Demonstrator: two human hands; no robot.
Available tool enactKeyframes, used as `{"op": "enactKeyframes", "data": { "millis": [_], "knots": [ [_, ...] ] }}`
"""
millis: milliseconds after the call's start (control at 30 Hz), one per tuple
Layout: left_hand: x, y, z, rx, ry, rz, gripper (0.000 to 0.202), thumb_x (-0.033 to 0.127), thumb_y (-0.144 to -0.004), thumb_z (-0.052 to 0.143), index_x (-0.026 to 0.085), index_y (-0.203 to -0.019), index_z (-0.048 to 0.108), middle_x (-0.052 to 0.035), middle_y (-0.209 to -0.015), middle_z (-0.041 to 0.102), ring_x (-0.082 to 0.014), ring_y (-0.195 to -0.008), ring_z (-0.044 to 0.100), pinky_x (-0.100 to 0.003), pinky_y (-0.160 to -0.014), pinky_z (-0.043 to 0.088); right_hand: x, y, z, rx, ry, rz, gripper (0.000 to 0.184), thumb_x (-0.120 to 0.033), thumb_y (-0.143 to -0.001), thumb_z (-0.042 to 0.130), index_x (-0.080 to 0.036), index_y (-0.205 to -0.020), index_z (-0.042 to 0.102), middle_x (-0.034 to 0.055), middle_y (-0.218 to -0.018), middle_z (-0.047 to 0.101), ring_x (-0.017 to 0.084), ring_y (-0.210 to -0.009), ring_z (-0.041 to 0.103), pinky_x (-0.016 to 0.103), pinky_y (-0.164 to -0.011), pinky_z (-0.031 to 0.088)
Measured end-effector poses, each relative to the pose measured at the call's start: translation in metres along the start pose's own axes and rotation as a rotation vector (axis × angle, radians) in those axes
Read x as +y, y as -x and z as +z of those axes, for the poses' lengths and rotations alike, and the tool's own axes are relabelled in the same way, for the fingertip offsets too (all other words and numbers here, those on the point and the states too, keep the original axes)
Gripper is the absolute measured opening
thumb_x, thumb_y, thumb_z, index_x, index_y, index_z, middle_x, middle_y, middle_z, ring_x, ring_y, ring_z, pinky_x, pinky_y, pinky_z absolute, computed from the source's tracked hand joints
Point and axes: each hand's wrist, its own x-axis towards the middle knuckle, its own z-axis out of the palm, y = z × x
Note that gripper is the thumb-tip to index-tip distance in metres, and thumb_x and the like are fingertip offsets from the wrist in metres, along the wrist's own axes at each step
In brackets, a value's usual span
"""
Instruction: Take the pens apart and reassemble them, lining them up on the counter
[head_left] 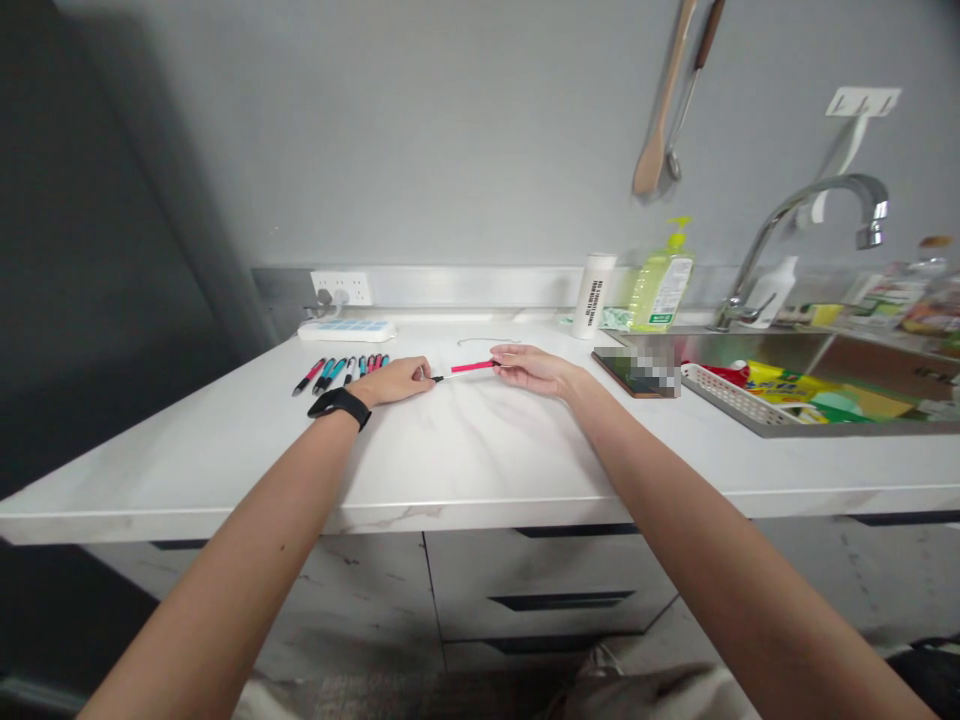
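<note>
My left hand [394, 381] rests on the white marble countertop [465, 450] with a black watch on its wrist, its fingertips at the black end of a pink pen [472, 367]. My right hand [532, 370] pinches the pink barrel's other end between its fingers. The pen lies nearly level, just above the counter, spanning the gap between my hands. From here I cannot tell whether its parts are joined or pulled apart.
Several pens [337, 374] lie side by side left of my left hand. Behind stand a white power strip [346, 330], a white bottle [594, 295] and a green soap pump bottle [662, 285]. A phone [634, 372] lies near a steel sink [795, 385] holding packets and a white rack.
</note>
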Motion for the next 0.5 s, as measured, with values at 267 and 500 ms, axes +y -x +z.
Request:
{"op": "enactKeyframes", "data": {
  "millis": [267,500],
  "knots": [
    [-0.0015,-0.0013,0.0007,-0.004,-0.021,0.009,0.030,0.044,-0.078,0.046,0.020,-0.092,0.056,-0.0026,-0.081,0.059,-0.0173,-0.073,0.054,-0.026,-0.064,0.037,0.0014,-0.0011,-0.0023,0.025,-0.012,0.014,0.019,0.001,-0.081,0.057,-0.013,-0.094,0.056,0.0016,-0.072,0.066,0.007,-0.060,0.065,0.015,-0.059,0.056],
    [-0.0018,-0.0018,0.0006,-0.010,-0.022,-0.007,0.030,0.045,-0.078,0.046,0.020,-0.093,0.055,-0.0031,-0.085,0.061,-0.0172,-0.074,0.054,-0.025,-0.064,0.037,0.0008,0.0023,0.0001,-0.021,0.009,0.030,0.026,0.003,-0.079,0.059,-0.013,-0.098,0.054,0.0030,-0.076,0.067,0.009,-0.068,0.068,0.015,-0.064,0.057]
  ]
}}
